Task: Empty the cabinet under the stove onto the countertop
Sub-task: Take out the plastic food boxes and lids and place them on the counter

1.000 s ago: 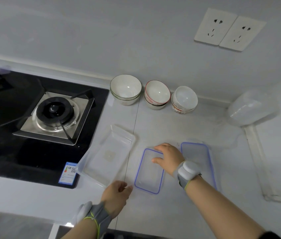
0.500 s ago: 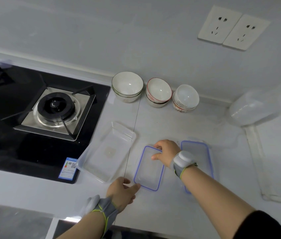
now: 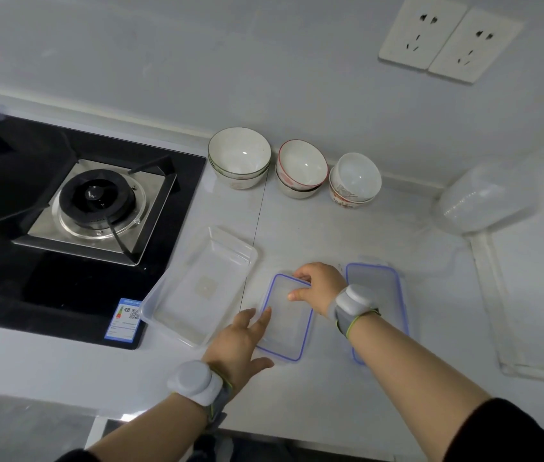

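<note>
Fingers of our right hand (image 3: 321,288) grip far edge of blue-rimmed clear plastic lid (image 3: 286,328); left hand (image 3: 240,345) rests flat on its left rim.

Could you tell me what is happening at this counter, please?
A person is handling a blue-rimmed lid on the countertop. The right hand grips its far end, and the left hand touches its near left edge with straight fingers. A second lid lies to its right, a clear container to its left, and three stacks of bowls stand behind.
</note>
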